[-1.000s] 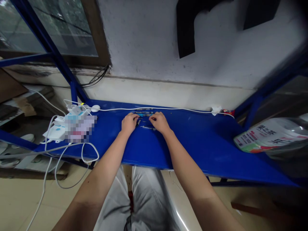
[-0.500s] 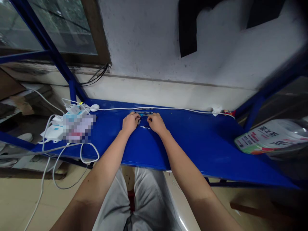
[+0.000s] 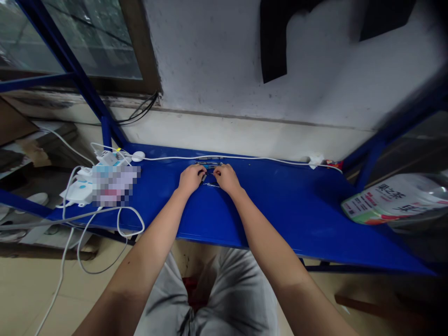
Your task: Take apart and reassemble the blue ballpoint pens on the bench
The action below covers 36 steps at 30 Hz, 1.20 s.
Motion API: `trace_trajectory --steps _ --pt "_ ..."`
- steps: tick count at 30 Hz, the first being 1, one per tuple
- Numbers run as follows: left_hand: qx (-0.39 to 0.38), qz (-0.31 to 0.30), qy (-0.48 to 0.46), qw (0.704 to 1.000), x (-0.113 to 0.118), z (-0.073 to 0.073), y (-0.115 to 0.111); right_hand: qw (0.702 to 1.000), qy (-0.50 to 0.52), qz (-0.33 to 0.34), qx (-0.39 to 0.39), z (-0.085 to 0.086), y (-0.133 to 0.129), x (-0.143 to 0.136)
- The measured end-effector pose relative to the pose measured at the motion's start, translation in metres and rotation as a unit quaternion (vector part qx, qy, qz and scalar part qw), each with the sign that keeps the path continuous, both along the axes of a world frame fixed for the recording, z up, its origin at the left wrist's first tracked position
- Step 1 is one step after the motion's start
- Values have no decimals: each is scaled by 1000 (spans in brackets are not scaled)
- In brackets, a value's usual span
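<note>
Over the back part of the blue table (image 3: 210,210), my left hand (image 3: 191,179) and my right hand (image 3: 227,178) face each other with only a small gap between them. The left fingers are pinched on a small dark piece, perhaps a pen part; its kind is too small to tell. My right thumb and fingers pinch the end of a thin piece that points toward the left hand. Just beyond the fingertips lie several slim pen-like sticks (image 3: 210,164), dark and light blue, partly covered by the hands. A thin silvery rod (image 3: 212,185) rests on the near side.
On the left are a white power strip (image 3: 77,192) with plugs and looped white cables (image 3: 131,212). One white cable (image 3: 168,158) runs along the back edge by the wall. A large labelled bottle (image 3: 392,198) stands at the right. Blue frame posts (image 3: 105,128) rise at the sides.
My hands have come slightly closer together, and the thin piece in the right fingers now reaches nearer the left fingertips. My legs have shifted below the table.
</note>
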<state>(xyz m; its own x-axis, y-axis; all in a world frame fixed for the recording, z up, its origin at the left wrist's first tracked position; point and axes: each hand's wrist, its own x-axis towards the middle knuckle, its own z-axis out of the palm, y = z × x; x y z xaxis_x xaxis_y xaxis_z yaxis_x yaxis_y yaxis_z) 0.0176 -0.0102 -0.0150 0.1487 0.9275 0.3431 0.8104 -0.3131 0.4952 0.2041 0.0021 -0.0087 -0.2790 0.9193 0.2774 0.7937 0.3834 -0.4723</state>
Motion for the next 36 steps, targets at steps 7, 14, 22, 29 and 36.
trace_trajectory --steps 7,14,22,29,36 --pt "-5 6 -19 1000 0 0 0 1000 7 3 0 -2 2 -1" --pt "-18 20 -37 999 1 0 1 1000 8 5 7 -3 2 -1" --pt "-17 13 -51 998 -1 -1 2 1000 9 3 -5 0 0 0" --pt "-24 14 -55 998 -1 -1 2 1000 8 4 -5 -1 1 1" --pt "-20 16 -58 998 0 1 1 1000 18 8 0 -3 2 2"
